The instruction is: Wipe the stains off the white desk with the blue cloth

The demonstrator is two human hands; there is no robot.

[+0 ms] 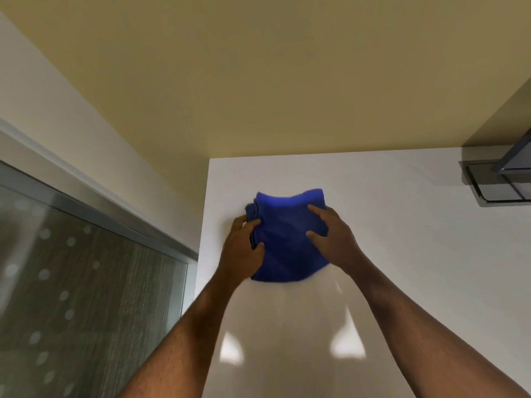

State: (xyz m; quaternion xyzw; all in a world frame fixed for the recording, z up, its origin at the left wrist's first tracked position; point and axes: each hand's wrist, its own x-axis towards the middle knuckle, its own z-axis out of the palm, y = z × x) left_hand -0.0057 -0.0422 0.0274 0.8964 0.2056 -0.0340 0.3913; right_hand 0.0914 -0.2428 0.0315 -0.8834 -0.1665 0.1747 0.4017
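Note:
A folded blue cloth (287,234) lies on the glossy white desk (402,254), near its far left corner. My left hand (242,248) grips the cloth's left edge, fingers curled over the folded layers. My right hand (334,237) rests on the cloth's right side, with thumb and forefinger pressing on top. Both forearms reach in from the bottom of the view. I can make out no stains on the desk; two bright light reflections show on its near part.
A grey monitor base (494,182) stands at the desk's far right edge. A yellow wall (258,81) rises behind the desk. To the left, past the desk's edge, runs a frosted glass panel (86,297) with a metal frame.

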